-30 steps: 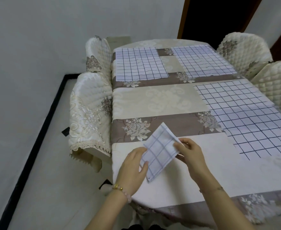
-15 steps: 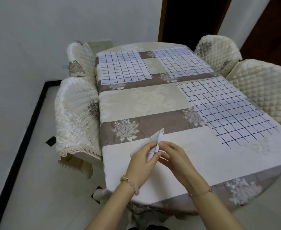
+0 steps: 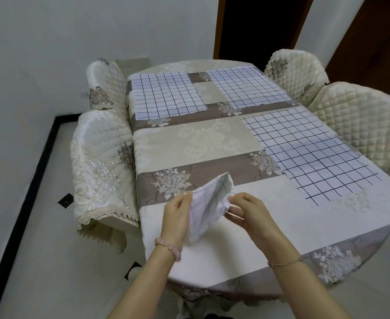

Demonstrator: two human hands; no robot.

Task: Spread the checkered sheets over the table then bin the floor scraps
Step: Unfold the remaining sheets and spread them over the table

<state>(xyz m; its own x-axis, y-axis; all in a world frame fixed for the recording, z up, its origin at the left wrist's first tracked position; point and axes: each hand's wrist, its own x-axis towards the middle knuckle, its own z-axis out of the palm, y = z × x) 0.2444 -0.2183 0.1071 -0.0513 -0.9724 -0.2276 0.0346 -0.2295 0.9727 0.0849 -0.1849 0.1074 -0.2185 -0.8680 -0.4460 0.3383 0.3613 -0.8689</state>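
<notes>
A folded checkered sheet (image 3: 209, 203) hangs partly opened over the near left of the table (image 3: 270, 226). My left hand (image 3: 176, 217) grips its left edge and my right hand (image 3: 249, 211) pinches its right edge. Three checkered sheets lie flat on the tablecloth: one at the far left (image 3: 166, 97), one at the far right (image 3: 247, 87), and a larger one on the right side (image 3: 309, 155).
Two padded chairs (image 3: 99, 166) stand along the table's left side and two more (image 3: 359, 120) along the right. Small dark scraps (image 3: 65, 200) lie on the pale floor at the left, another (image 3: 133, 270) near the table's front corner. A dark doorway opens behind.
The small folded sheet was flat between my hands, then pinched up on edge; now my hands have drawn apart and it is opening. The view has shifted left and back.
</notes>
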